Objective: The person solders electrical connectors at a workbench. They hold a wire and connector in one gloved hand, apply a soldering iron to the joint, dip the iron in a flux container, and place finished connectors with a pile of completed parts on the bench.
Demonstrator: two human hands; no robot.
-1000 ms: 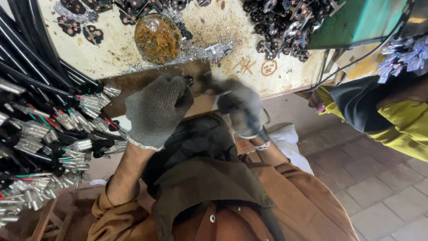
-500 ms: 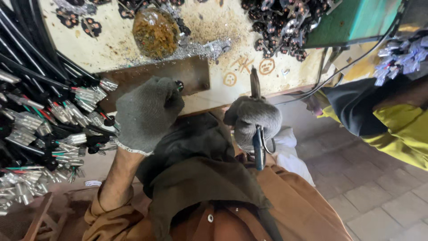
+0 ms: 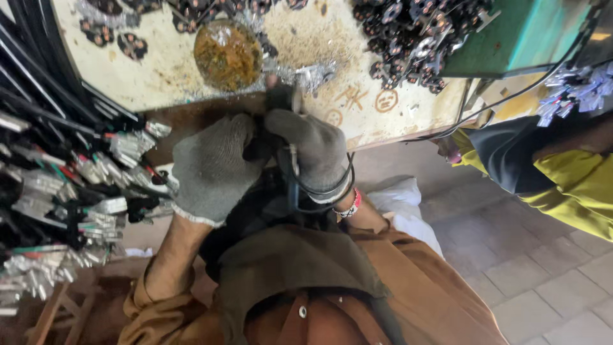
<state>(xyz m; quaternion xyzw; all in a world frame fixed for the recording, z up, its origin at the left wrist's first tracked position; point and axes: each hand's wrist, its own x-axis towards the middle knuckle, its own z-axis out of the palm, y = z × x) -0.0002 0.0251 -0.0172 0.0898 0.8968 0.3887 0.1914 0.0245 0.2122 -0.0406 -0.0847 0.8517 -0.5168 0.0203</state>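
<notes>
Worn, stained workbench [image 3: 191, 76] above a tiled floor [image 3: 543, 255]; bundled cables [image 3: 57, 179] at left. Left hand [image 3: 214, 169], gloved, is curled shut beside the right. Right hand [image 3: 313, 150], gloved, is clenched around a dark tool [image 3: 281, 99], apparently a cutter, against the bench edge. Rusty bowl [image 3: 228, 54] holds metal bits.

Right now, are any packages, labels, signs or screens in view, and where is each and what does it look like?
No packages, printed labels, signs or screens.
Hand-drawn marks: brownish strokes and two small circles on the cream benchtop edge, right of the gloved right hand.
White bag: crumpled, plain, on the floor beside the person's lap.
</notes>
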